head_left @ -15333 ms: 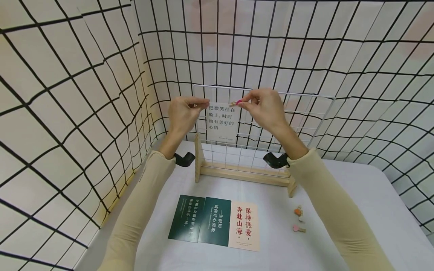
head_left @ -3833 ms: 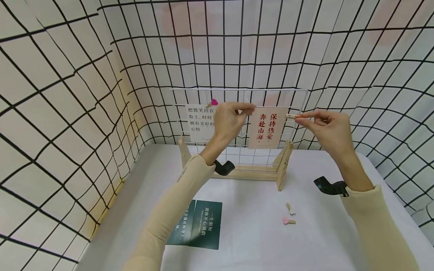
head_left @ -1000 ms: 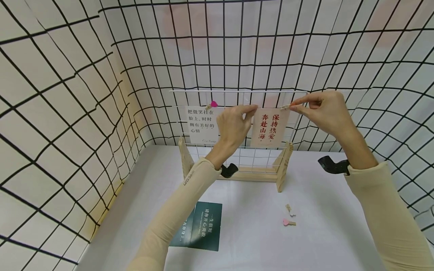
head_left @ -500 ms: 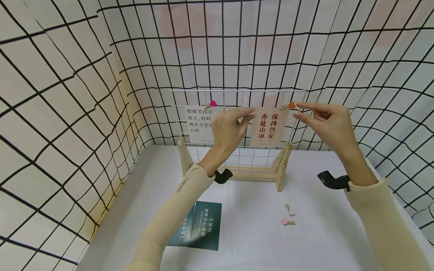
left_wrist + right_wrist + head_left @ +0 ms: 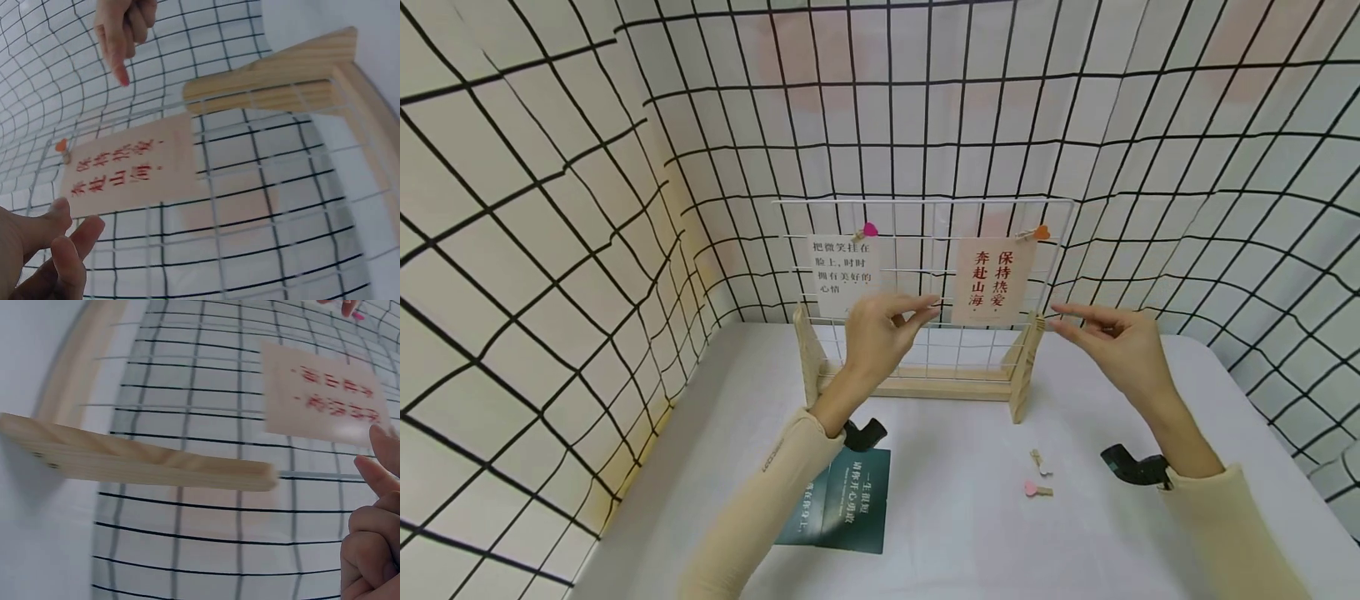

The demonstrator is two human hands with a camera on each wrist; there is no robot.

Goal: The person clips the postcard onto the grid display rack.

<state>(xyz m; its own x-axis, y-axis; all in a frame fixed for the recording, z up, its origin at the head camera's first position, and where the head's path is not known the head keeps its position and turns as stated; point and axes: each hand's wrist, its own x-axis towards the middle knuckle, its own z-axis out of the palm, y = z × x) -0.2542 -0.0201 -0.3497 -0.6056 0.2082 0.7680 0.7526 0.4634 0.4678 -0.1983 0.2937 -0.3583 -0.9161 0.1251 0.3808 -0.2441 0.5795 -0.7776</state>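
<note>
Blocking the lower right corner of the white card (image 5: pixel 835 271), the left hand (image 5: pixel 883 337) also put its forearm across the left end of the wooden rail (image 5: pixel 940 387). From my end I couldn't see most of the left green card (image 5: pixel 809 515): the left sleeve (image 5: pixel 775 492) covered it. The black wrist camera (image 5: pixel 865 435) cut into the top edge of the right green card (image 5: pixel 856 504), and I found its small print too tiny to read. Both sleeves ran off the bottom edge. Each wrist view cropped its own hand; the left one showed the right hand (image 5: pixel 1123 350) sliced by the top edge.

Left hand: bent at the wrist, thumb and index aimed right, tips close, pinching nothing. Right hand: index and thumb pointing left with a gap between, other fingers folded in, holding nothing; it sat just right of the rack's right foot (image 5: pixel 1026 371).

Pink card (image 5: pixel 992 283) hung upright on the right part of the wire rack (image 5: pixel 925 201), orange heart clip (image 5: pixel 1041 233) at its upper right corner, both hands apart from it. White card hung left, under a magenta heart clip (image 5: pixel 869 229). I logged a pink heart clip (image 5: pixel 1033 491) and a white heart clip (image 5: pixel 1037 457) lying on the table (image 5: pixel 955 508).
</note>
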